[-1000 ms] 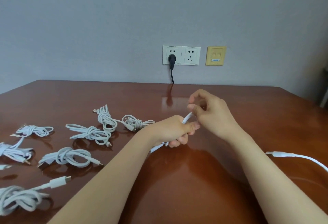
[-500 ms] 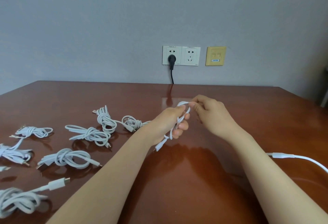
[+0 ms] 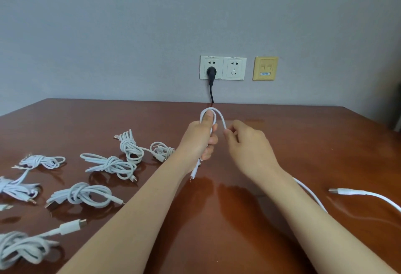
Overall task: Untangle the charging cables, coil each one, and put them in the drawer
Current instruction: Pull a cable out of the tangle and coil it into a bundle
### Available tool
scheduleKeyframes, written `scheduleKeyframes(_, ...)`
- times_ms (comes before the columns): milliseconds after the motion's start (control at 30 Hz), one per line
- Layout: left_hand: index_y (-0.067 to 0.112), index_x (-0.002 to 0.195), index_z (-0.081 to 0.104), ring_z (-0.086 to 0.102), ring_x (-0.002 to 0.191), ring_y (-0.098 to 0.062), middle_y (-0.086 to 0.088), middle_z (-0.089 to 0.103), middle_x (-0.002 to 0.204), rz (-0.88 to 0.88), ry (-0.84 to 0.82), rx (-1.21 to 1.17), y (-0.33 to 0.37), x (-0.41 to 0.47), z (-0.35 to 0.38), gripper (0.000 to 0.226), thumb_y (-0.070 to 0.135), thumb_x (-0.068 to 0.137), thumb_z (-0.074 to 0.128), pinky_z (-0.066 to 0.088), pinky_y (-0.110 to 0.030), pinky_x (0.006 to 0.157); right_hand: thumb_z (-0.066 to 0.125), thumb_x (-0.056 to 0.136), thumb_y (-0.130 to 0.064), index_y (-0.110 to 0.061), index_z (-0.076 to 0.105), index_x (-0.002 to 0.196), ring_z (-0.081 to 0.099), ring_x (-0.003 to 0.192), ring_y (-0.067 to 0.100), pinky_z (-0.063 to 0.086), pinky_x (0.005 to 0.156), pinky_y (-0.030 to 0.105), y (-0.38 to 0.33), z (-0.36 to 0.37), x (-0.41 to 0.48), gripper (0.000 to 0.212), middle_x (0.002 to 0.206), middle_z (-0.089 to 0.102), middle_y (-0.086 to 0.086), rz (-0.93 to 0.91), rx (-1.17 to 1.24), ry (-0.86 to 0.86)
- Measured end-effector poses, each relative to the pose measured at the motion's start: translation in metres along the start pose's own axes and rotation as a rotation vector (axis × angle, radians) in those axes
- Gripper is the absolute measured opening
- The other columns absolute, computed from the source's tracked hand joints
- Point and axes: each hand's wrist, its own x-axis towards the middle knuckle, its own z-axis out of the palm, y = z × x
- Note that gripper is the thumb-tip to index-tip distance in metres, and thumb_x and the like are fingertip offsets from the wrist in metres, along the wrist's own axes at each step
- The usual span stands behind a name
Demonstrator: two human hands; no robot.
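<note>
Grips looped white cable (image 3: 220, 117) upright in left hand (image 3: 198, 141) as anchor; pinches its free strand with right hand (image 3: 249, 143), seemingly to feed another loop, above bench (image 3: 217, 219).

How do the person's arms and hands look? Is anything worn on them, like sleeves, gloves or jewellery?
The left forearm and right forearm are bare to the frame edge; no sleeve shows. The left hand and right hand wear no gloves; no ring, watch or bracelet is visible.
</note>
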Motion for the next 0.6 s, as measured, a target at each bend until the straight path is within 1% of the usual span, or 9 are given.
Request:
scheduleKeyframes(100,0.015,0.066,0.040,0.021,0.028,-0.010,0.006,0.029,0.041,0.030,0.036,0.049,-0.0016,0.0005,0.0030,0.047,0.044,0.100,0.028,0.016,-0.011,0.036,0.040,0.097,-0.029,-0.011,0.051,0.089,0.055,0.084,0.038,0.039,0.065,0.036,-0.0026,0.0074,-0.0028,0.023,0.087,0.063,0.013,-0.019,0.016,-0.023)
scheduleKeyframes(200,0.013,0.065,0.042,0.026,0.026,-0.011,0.009,0.032,0.033,0.077,0.090,0.157,-0.0039,0.0017,0.0036,0.053,0.048,0.100,0.023,0.020,-0.013,0.035,0.040,0.096,-0.029,-0.011,0.054,0.091,0.055,0.085,0.036,0.039,0.065,0.035,-0.0044,0.0090,-0.0037,0.024,0.087,0.063,0.011,-0.022,0.033,-0.022)
scheduleKeyframes(300,0.009,0.060,0.038,0.027,0.024,-0.011,0.007,0.031,0.028,0.072,0.118,0.201,-0.0053,0.0036,0.0027,0.059,0.047,0.101,0.018,0.022,-0.015,0.034,0.042,0.096,-0.028,-0.012,0.055,0.088,0.055,0.083,0.035,0.039,0.065,0.035,-0.0060,0.0087,-0.0044,0.023,0.084,0.062,0.009,-0.035,0.056,-0.025)
scheduleKeyframes(367,0.005,0.070,0.041,0.022,0.028,-0.014,0.006,0.028,0.031,0.033,0.113,0.125,-0.0050,0.0051,0.0021,0.052,0.040,0.100,0.019,0.018,-0.015,0.037,0.042,0.096,-0.027,-0.012,0.055,0.088,0.054,0.081,0.034,0.038,0.064,0.035,-0.0056,0.0092,-0.0050,0.022,0.081,0.060,0.008,-0.040,0.060,-0.045)
scheduleKeyframes(433,0.008,0.083,0.047,0.019,0.031,-0.014,0.005,0.027,0.034,0.005,0.105,0.062,-0.0041,0.0052,0.0018,0.040,0.034,0.098,0.020,0.016,-0.015,0.039,0.042,0.095,-0.026,-0.011,0.057,0.091,0.054,0.081,0.035,0.039,0.066,0.035,-0.0042,0.0101,-0.0050,0.022,0.078,0.059,0.008,-0.041,0.074,-0.072)
scheduleKeyframes(533,0.006,0.088,0.054,0.021,0.028,-0.012,0.006,0.029,0.032,0.032,0.100,0.071,-0.0064,0.0071,0.0017,0.043,0.031,0.100,0.020,0.016,-0.013,0.037,0.041,0.095,-0.026,-0.013,0.060,0.094,0.055,0.082,0.035,0.041,0.069,0.035,-0.0042,0.0093,-0.0052,0.023,0.077,0.057,0.005,-0.029,0.094,-0.090)
scheduleKeyframes(600,0.005,0.088,0.055,0.021,0.027,-0.011,0.006,0.029,0.032,0.068,0.094,0.072,-0.0072,0.0073,0.0016,0.046,0.032,0.102,0.020,0.017,-0.012,0.035,0.041,0.095,-0.027,-0.013,0.057,0.093,0.054,0.085,0.035,0.039,0.068,0.035,-0.0044,0.0085,-0.0055,0.022,0.083,0.059,0.007,-0.020,0.071,-0.074)
